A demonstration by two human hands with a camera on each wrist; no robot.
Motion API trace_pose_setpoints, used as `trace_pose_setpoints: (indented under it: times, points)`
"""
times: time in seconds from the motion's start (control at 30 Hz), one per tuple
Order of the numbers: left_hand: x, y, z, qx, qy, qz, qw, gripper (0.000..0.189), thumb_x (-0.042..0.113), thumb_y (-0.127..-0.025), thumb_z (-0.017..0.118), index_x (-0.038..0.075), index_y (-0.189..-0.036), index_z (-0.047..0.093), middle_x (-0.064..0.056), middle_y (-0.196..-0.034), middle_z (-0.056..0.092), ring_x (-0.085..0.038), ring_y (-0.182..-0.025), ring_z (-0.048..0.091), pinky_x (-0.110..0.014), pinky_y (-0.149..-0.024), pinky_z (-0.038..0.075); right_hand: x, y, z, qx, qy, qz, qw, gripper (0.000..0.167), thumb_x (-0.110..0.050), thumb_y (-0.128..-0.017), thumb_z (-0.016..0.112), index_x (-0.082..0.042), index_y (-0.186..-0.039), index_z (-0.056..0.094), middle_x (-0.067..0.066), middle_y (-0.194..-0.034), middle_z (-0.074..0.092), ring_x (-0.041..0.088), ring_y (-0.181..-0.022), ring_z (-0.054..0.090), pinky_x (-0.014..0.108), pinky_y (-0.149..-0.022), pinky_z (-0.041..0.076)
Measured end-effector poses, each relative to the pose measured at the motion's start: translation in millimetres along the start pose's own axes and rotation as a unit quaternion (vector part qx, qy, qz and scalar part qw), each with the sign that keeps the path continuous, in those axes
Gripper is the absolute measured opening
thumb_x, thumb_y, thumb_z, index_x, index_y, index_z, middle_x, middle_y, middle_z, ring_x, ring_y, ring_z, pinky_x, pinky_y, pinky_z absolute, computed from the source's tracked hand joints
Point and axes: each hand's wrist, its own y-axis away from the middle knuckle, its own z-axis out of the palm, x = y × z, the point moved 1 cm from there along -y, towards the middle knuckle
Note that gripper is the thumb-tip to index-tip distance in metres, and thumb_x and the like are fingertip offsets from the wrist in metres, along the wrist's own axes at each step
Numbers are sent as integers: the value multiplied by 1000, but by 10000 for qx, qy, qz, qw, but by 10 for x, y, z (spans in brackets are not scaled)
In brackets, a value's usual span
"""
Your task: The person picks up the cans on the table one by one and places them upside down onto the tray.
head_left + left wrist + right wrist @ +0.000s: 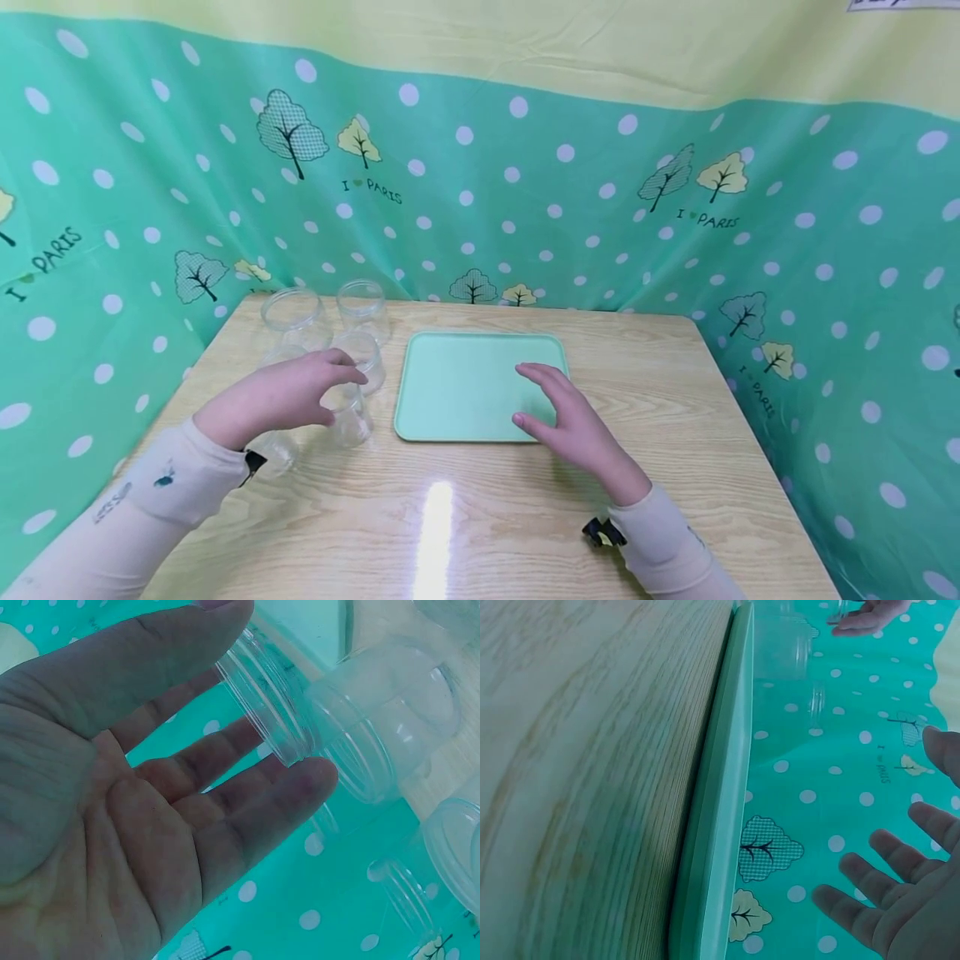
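My left hand (281, 396) reaches over a clear jar (351, 423) at the left of the table, thumb and fingers spread about its rim. In the left wrist view the threaded jar mouth (270, 697) lies by the fingertips, with the palm (135, 832) well back from it; firm contact cannot be made out. My right hand (573, 421) hovers over the right side of a pale green tray (457, 392), its fingers apart and holding nothing. Above the tray's edge (720, 787), the right wrist view shows that hand's spread fingers (855, 911).
Several more clear jars stand at the left, among them a wide one (294, 321), a back one (363, 308) and one (277, 454) near my left wrist. A green dotted curtain (480, 208) hangs round the wooden table (637, 367).
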Motion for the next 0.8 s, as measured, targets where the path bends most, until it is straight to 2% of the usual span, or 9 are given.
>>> trace_pose_setpoints:
  times: [0.2, 0.47, 0.7, 0.8]
  points:
    - [-1, -5, 7, -73, 98, -38, 9999, 56, -1, -72, 86, 7, -125, 69, -15, -124, 63, -36, -113, 64, -48, -91, 58, -11, 0, 10, -31, -29, -30, 10000, 67, -35, -97, 73, -29, -155, 41, -8, -158, 40, 20, -148, 38, 53, -117, 39]
    - [-3, 17, -22, -129, 138, -148, 9997, 55, 0, -72, 87, 7, -124, 70, -12, -120, 64, -32, -109, 66, -47, -90, 58, -3, -4, 10, -18, 25, 13, 10000, 66, -39, -97, 71, -33, -155, 41, -8, -158, 40, 19, -148, 38, 52, -118, 39]
    - [0, 70, -90, -22, 284, -112, 9995, 55, 0, -74, 86, 9, -125, 68, -13, -124, 62, -33, -110, 66, -45, -88, 58, 21, -3, 10, 3, 20, 18, 10000, 65, -41, -97, 70, -25, -155, 43, -9, -158, 41, 19, -148, 39, 52, -118, 39]
    - [-9, 106, -116, 38, 273, -115, 9996, 55, 1, -75, 86, 10, -126, 68, -11, -124, 62, -32, -109, 66, -44, -86, 59, 26, -1, 12, 7, 29, 3, 10000, 65, -41, -98, 70, -26, -155, 43, -8, -158, 41, 20, -148, 39, 52, -118, 39]
